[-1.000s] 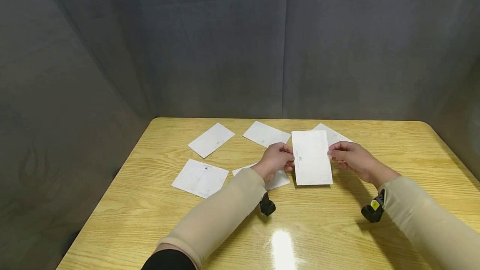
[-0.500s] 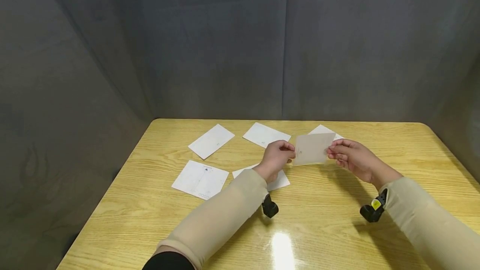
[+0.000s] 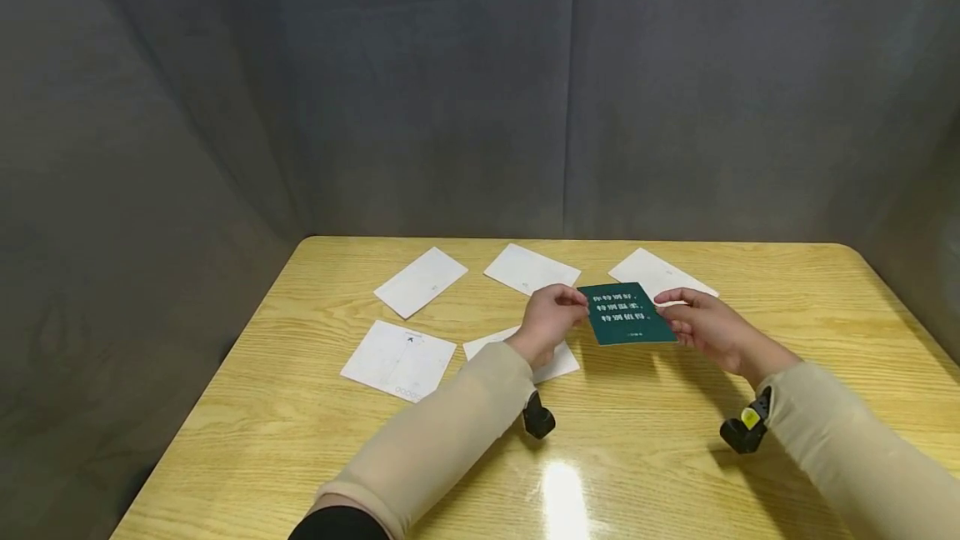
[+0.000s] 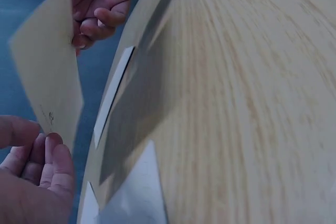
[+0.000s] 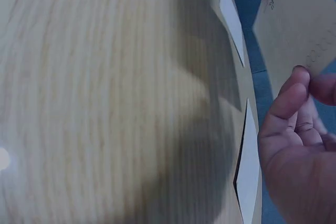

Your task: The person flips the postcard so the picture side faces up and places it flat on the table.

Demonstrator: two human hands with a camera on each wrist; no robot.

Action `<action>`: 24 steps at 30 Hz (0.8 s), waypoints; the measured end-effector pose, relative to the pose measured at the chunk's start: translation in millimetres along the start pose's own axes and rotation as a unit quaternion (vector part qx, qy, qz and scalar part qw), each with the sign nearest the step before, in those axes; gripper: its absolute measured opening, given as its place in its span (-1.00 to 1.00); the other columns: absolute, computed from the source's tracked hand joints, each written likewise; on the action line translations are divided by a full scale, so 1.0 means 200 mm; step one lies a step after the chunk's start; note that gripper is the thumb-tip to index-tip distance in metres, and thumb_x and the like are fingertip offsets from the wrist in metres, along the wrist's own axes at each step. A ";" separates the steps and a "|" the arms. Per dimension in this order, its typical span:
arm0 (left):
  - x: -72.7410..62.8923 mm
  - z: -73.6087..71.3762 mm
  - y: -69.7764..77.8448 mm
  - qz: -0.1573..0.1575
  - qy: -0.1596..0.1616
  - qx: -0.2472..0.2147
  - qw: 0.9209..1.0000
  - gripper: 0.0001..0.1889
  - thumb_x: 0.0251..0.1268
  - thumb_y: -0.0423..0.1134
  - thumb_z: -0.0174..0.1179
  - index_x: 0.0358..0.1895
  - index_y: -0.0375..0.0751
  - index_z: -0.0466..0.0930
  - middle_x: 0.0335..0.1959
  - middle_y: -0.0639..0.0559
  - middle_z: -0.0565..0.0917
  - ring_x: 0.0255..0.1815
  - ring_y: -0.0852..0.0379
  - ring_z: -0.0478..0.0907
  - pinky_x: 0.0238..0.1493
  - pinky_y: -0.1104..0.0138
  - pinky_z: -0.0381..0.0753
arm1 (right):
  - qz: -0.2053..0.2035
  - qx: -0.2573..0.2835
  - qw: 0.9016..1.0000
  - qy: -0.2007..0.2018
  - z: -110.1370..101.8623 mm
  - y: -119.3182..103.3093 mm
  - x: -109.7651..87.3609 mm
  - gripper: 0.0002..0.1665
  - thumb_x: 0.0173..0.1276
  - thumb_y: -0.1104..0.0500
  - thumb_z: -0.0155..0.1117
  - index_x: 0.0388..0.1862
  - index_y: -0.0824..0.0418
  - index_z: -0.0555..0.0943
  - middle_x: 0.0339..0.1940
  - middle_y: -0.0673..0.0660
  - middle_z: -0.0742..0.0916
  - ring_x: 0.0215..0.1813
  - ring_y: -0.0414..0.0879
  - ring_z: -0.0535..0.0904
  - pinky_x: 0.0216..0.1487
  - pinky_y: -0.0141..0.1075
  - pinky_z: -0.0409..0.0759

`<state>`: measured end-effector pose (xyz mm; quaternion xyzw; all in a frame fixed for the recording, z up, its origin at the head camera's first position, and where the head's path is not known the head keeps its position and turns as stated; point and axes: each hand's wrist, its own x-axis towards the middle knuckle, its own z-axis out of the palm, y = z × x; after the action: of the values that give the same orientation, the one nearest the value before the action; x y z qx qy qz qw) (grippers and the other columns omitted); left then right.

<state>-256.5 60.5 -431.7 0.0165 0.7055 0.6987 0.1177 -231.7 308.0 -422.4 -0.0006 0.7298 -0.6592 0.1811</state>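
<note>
A postcard [image 3: 627,315] is held above the table between both hands, its dark green face with white lettering showing in the head view. My left hand [image 3: 551,319] pinches its left edge between thumb and fingers. At the opposite edge, my right hand [image 3: 705,323] pinches it the same way. Both wrist views show the pale back of the postcard [image 4: 50,61], which carries a small printed mark and, in the right wrist view, a row of faint outlines. Under the left hand lies a white card [image 3: 558,363], partly hidden by the hand and sleeve.
Several white cards lie face down on the wooden table [image 3: 637,457]: one at far left [image 3: 422,282], one at back middle [image 3: 531,267], one card behind the right hand [image 3: 660,272] and one at near left [image 3: 400,359]. A grey curtain [image 3: 450,107] stands behind the table.
The held postcard has turned over between the hands, from its white side facing the head camera to its dark green side. Both hands stay in nearly the same place.
</note>
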 end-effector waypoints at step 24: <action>0.01 0.02 -0.05 -0.063 -0.047 0.033 0.996 -0.91 0.35 -0.56 0.22 -0.15 -0.40 0.57 -0.38 -0.11 0.62 -0.41 0.10 0.64 -0.23 0.29 0.74 | 0.014 -0.224 0.974 0.039 0.03 0.07 -0.01 -0.69 0.60 0.32 0.05 0.10 0.60 0.48 -0.21 0.20 0.64 -0.24 -0.07 0.52 -0.28 -0.31 0.63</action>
<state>-256.3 63.8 -442.6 0.0092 0.7212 0.6651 0.1937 -224.2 304.4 -436.4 -0.0049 0.8654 -0.4759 0.1569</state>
